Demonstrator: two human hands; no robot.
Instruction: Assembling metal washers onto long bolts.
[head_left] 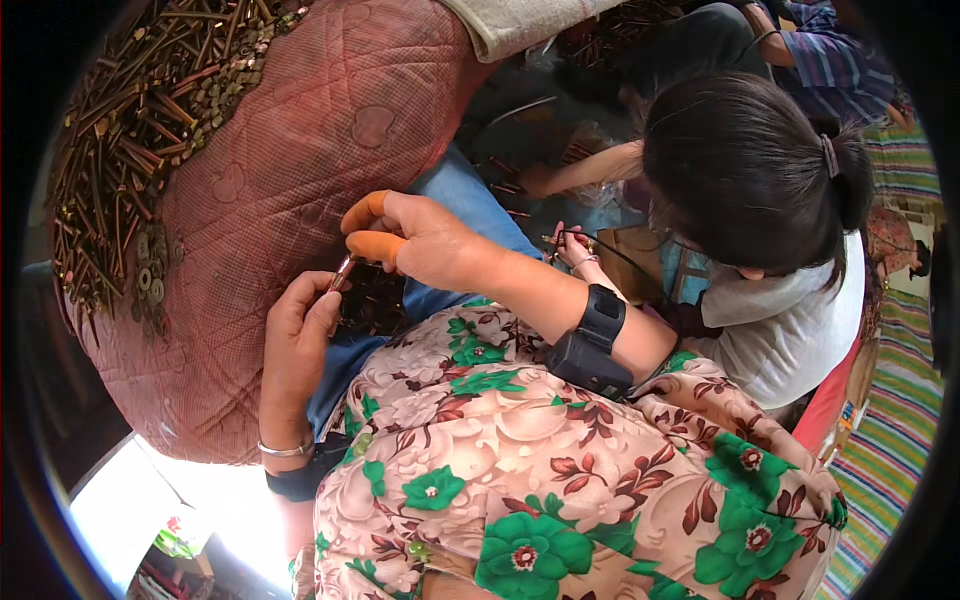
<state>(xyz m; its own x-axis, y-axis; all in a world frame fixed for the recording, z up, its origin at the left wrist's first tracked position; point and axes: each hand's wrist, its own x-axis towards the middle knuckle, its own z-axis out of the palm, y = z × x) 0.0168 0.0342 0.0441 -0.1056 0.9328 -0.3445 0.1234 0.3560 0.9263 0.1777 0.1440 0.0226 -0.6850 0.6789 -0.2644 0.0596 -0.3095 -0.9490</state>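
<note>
My left hand [300,325] pinches a short copper-coloured metal rod [341,273] between thumb and fingertips. At the rod's upper end, my right hand [430,240] has its fingers curled in, two of them in orange finger covers. One covered fingertip meets the rod's end; whatever lies under those fingers is hidden. Loose copper-coloured metal pieces [375,300] show below the hands, between my legs. To the left, a large pile of similar rods [120,150] lies on a reddish quilted cloth [300,150], with small washers [150,265] along its edge.
Close on my right sits a person [790,310] in a light top, whose hand [572,245] holds a small piece. Another person [840,60] sits beyond. A striped mat [890,390] covers the floor at right. A folded pale cloth [530,20] lies at the top.
</note>
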